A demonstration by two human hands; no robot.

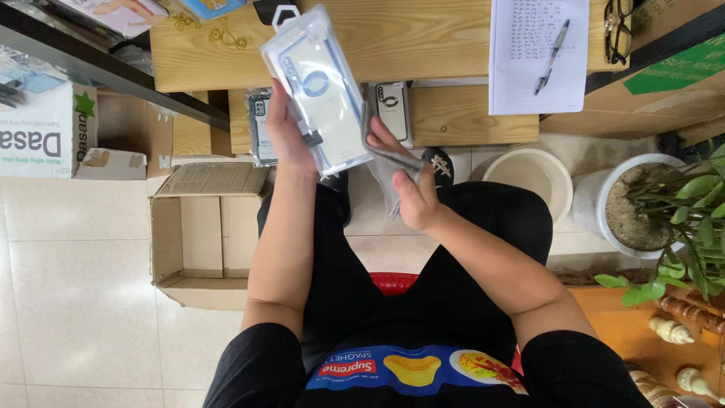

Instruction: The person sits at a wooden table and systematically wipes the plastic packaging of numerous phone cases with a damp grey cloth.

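Seated, the person has both forearms stretched forward over the lap, elbows bent and drawn in at the sides. Raised in front, the left hand [291,136] is closed around the lower left edge of a clear plastic phone-case package [317,87], thumb across its face and fingers behind it, holding the package upright and tilted slightly to the right. Inside the package is a pale case with a ring on its back. Just to the right, the right hand [411,185] sits a little lower, wrist turned inward; its thumb and fingers pinch a grey cloth [389,162], which touches the package's lower right edge and hangs down under the hand.

Beyond both hands is a wooden desk [453,45], and just behind the package two more packaged phone cases [393,106] lean on its lower shelf. Farther right of the right hand, a sheet of paper [536,57] with a pen [551,57] on it lies on the desk, and glasses [618,30] sit past that. Left of the left forearm, an open cardboard box [200,234] stands on the tiled floor. Well to the right of the right arm are a white bucket [529,174] and a potted plant [649,204].
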